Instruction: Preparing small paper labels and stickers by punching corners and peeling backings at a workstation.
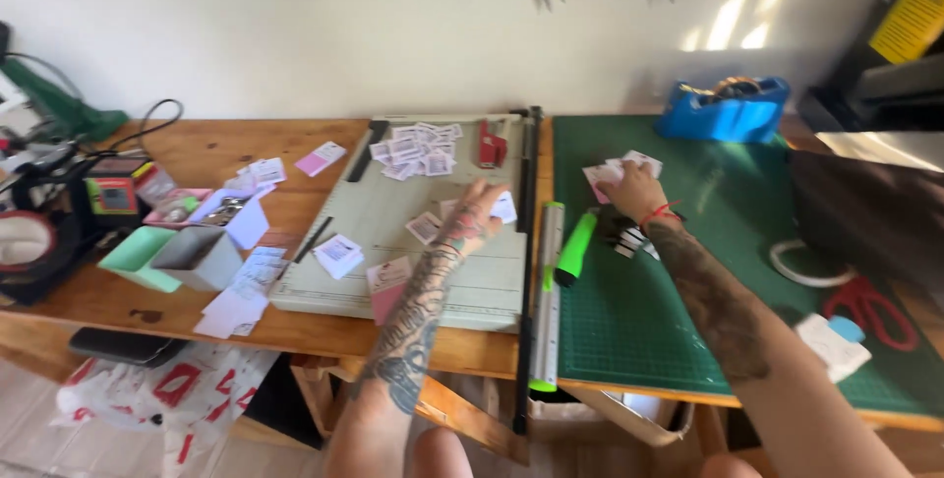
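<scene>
Left hand (474, 214) flat on small paper card (502, 207) on paper cutter (433, 281), grip open. Right hand (634, 189) at 1 o'clock pinches card stack (629, 165) over green mat (708, 271). Cards likely light, flimsy, slippery: take by edges.

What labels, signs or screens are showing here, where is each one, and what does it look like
Yellow sign: top right, on a dark surface, tilted rectangle.
Small labels: heaped at the paper cutter's far end, white squares with dark print.
Label stack: cutter's left edge, white.
Pink card: wooden bench, left of cutter.
Cards: under the right hand, white and pink.
</scene>
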